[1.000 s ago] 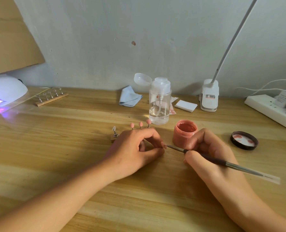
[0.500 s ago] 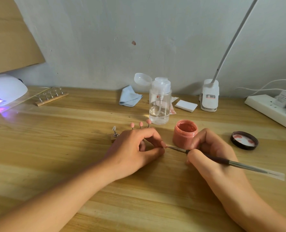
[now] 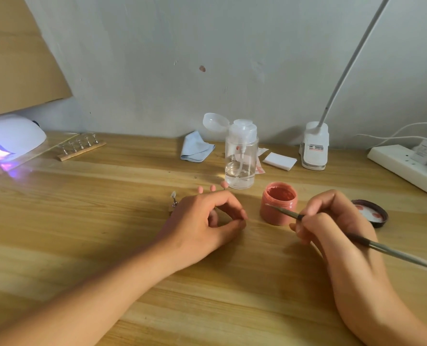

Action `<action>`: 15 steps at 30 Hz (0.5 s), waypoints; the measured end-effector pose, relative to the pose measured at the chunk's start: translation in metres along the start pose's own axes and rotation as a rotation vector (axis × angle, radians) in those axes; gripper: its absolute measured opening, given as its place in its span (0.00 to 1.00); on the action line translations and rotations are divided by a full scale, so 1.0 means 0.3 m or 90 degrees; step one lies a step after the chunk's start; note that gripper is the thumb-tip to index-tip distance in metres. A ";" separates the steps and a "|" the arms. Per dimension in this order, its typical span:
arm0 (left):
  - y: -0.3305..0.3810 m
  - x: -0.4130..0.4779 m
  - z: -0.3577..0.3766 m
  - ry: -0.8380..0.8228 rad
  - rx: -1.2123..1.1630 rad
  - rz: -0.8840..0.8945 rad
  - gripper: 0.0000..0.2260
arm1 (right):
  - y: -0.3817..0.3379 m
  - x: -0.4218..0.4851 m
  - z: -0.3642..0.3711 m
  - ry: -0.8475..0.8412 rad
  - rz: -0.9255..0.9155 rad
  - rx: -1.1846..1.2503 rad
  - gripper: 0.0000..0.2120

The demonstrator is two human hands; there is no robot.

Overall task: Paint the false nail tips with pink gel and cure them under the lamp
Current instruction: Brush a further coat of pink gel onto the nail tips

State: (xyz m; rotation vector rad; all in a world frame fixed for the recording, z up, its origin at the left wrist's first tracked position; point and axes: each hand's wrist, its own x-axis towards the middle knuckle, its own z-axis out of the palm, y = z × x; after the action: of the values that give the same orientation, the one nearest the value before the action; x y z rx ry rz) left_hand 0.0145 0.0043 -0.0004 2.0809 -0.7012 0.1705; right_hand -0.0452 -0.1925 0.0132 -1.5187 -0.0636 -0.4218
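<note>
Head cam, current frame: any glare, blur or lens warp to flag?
Head view: purple glow from the curing lamp spills onto the table at left; a soft shadow lies under the left hand. Head view again: the brush tail, past the right hand grip, looks smeared near the right edge; lens bend is hard to judge.

We look down from a single head-worn, wide-angle camera, facing forward across the wooden surface (image 3: pixel 82 216) to the wall (image 3: pixel 257 58) behind, close above the left hand (image 3: pixel 202 221) and right hand (image 3: pixel 337 221) at mid-frame.
</note>
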 end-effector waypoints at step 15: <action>-0.050 0.056 -0.292 0.147 -0.040 -0.148 0.07 | 0.029 0.019 -0.012 -0.052 0.029 0.021 0.25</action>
State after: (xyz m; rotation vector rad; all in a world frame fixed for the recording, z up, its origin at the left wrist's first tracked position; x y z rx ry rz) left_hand 0.0487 0.0739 0.0459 2.0238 -0.3186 0.2497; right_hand -0.0382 -0.1972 0.0064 -1.5018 -0.0990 -0.3210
